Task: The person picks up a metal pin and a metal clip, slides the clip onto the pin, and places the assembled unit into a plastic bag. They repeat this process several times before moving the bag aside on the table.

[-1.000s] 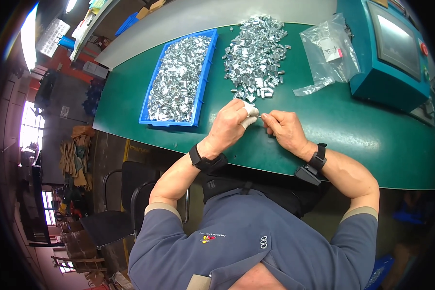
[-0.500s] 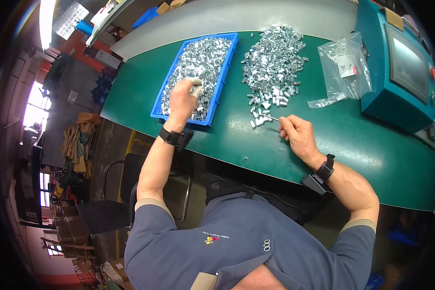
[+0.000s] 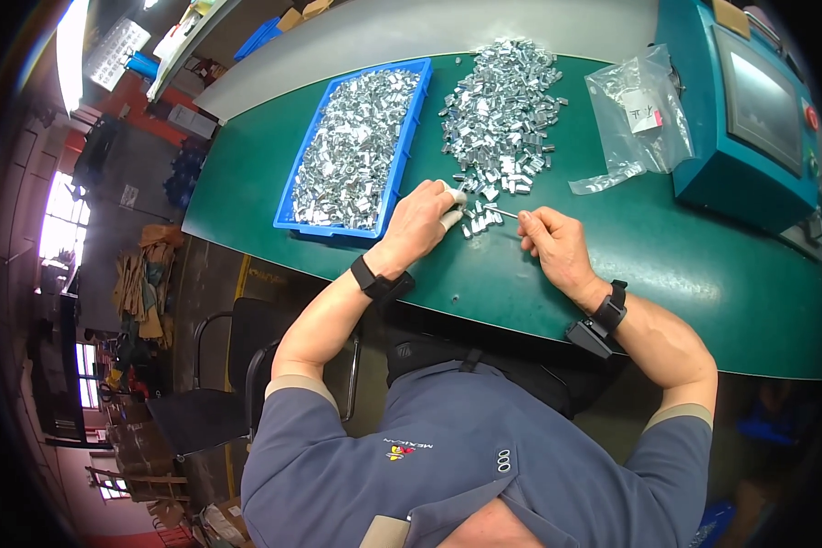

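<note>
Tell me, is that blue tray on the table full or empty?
Full. The blue tray is heaped with small shiny metal pieces across nearly all its floor, almost up to the rim.

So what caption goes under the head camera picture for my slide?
Left hand reaches small metal clips on a green table while right hand holds a thin tool beside a blue tray.

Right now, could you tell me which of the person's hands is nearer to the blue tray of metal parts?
Left. The left hand is just beside the blue tray, near its right wall. The right hand lies farther right on the green mat, holding a thin metal pin.
</note>
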The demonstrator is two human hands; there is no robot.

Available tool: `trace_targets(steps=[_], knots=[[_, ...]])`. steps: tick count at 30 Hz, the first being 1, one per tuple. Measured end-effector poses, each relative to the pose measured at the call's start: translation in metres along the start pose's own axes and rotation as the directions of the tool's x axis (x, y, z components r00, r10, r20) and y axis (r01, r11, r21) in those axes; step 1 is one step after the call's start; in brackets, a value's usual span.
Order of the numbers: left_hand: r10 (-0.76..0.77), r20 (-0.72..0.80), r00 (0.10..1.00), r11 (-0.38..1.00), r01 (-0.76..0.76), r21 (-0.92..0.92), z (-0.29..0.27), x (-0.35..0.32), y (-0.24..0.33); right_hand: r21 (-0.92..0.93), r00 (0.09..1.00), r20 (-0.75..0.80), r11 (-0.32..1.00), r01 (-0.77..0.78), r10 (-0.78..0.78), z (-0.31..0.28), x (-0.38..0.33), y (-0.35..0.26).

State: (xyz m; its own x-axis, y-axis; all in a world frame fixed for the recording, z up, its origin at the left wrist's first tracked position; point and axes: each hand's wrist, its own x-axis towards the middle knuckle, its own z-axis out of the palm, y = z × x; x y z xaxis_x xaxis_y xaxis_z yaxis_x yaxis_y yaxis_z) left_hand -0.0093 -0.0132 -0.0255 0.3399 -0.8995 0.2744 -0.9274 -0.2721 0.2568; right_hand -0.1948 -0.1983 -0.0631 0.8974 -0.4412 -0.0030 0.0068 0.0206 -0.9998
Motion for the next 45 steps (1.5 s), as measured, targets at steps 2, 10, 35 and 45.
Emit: trace_targets(steps=[2, 10, 35, 45], knots=[[0.004, -0.021, 1.0, 1.0, -0.004, -0.016, -0.001, -0.006, -0.005, 0.0, 1.0, 0.005, 1.0, -0.009, 0.009, 0.0, 0.001, 0.0], [-0.054, -0.112, 0.992, 0.997, 0.047, -0.065, 0.001, -0.017, -0.004, -0.094, 0.999, 0.037, 0.995, 0.035, -0.031, 0.0, 0.0, 0.001], [0.047, -0.078, 0.996, 0.941, -0.07, -0.331, 0.006, -0.003, 0.05, -0.212, 0.988, 0.137, 0.972, 0.103, -0.075, -0.002, -0.002, -0.006], [0.054, -0.102, 0.993, 0.965, -0.078, -0.251, -0.008, -0.004, 0.045, -0.122, 0.994, 0.066, 0.988, 0.092, -0.084, 0.002, -0.003, 0.006]])
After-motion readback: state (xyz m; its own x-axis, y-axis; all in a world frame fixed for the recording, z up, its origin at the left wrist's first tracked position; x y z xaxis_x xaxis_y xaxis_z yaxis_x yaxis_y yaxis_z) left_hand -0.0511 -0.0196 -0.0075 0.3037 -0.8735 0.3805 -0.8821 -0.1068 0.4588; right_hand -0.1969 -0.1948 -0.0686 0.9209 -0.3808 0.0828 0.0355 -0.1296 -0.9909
